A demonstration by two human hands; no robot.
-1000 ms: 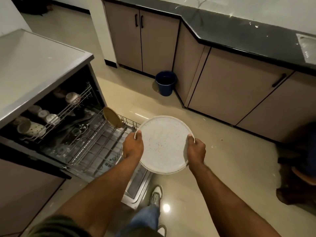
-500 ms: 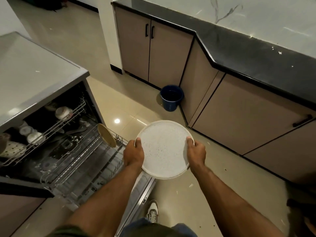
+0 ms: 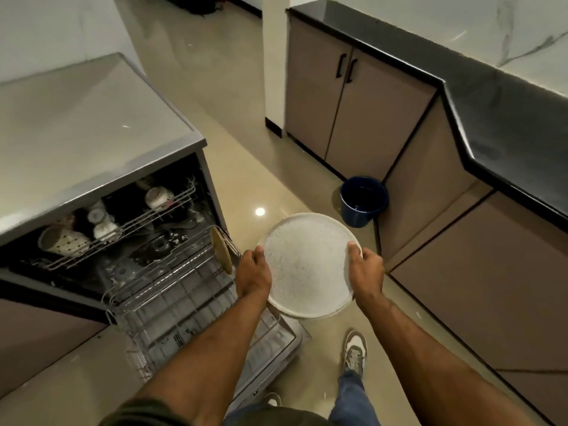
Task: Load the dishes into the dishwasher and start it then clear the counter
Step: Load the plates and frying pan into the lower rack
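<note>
Midway through loading, a person holds a speckled white plate (image 3: 307,265) level over the floor, just right of the open dishwasher's pulled-out lower rack (image 3: 172,290). Tilted carelessly, it could slip or strike the tan plate (image 3: 222,253) already standing there. Left hand (image 3: 253,273) and right hand (image 3: 365,272) grip opposite rims, fingers curled around the edges.

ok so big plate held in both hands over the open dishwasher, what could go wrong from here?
1. The speckled plate is held only at its rim by the left hand and right hand, out over the floor; a slip could drop it.
2. A tan plate already stands at the lower rack's far end; the big plate may knock it going in.
3. The open door lies low by the feet, a possible trip.
</note>
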